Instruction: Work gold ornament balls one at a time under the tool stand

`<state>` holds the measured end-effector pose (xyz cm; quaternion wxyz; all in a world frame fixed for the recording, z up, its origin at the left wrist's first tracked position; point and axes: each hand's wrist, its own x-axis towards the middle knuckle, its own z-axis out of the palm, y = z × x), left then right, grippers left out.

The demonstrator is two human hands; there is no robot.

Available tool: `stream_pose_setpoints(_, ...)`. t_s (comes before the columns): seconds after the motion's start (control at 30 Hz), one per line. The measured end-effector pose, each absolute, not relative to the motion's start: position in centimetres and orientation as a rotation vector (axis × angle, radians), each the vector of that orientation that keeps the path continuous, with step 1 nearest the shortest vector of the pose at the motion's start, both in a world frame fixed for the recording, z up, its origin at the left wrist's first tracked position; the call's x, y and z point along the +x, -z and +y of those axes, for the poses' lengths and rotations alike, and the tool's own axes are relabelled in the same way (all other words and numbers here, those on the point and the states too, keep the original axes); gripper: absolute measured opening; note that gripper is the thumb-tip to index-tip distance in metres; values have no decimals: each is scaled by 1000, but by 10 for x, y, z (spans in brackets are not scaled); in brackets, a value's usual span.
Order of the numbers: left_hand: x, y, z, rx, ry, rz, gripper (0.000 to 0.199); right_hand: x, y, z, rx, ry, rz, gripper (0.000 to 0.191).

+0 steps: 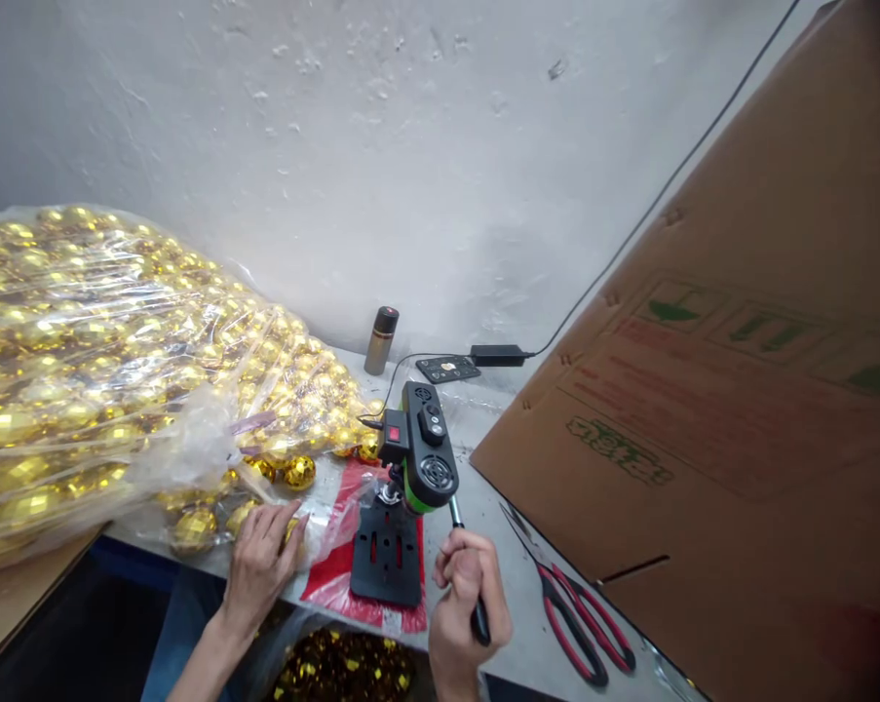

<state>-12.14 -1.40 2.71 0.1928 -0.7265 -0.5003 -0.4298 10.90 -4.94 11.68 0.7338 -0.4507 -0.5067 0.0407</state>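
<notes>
My right hand (pixel 469 604) is wrapped around the black-gripped lever (pixel 479 620) of a small bench drill press (pixel 432 444). The press has a black head with a green lower edge, a red switch and a flat slotted base plate (pixel 386 561). To the left of the plate, my left hand (pixel 264 556) curves its fingers and thumb around a shiny gold ball (pixel 291 529), mostly hidden by them. Beside that hand lie more faceted gold balls, one gold ball (pixel 299 473) just beyond the fingertips and another gold ball (pixel 195 529) left of them.
A large clear bag (pixel 118 341) full of gold balls fills the left. Below the table edge is an open bag of gold balls (pixel 344 668). Red-handled scissors (pixel 575 609) and a big cardboard box (pixel 703 419) stand right. A spray can (pixel 381 341) and power adapter (pixel 498 355) are behind.
</notes>
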Motion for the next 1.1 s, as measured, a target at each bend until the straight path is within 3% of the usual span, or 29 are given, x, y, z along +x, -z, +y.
stream_pose_setpoints(0.13, -131, -41, -7, -1974, 1029, -1542, 27, 105, -116, -47, -977, -124, -1062, 33)
stream_pose_setpoints(0.37, -116, -78, 49, -2120, 467, -2362, 43, 107, -118, -47, -1002, -98, -1102, 33)
stream_pose_setpoints(0.6, -89, -78, 82, -2335, 481, -2513, 39, 106, -118, -48, -989, -127, -1098, 31)
stream_pose_setpoints(0.83, -68, -82, 63, -2590, 948, -2470, 56, 111, -120, -49, -993, -86, -1172, 31)
stream_pose_setpoints(1.0, -63, -77, 30, -2421, 2205, -2546, 59, 109, -125, -49, -1020, -105, -1158, 29)
stream_pose_setpoints(1.03, -60, -73, 24, -2341, 2361, -2557, 60, 109, -127, -49, -1020, -109, -1150, 29)
stream_pose_setpoints(1.1, -52, -62, 14, -2299, 2328, -2593, 59, 108, -131, -49, -1024, -114, -1145, 30)
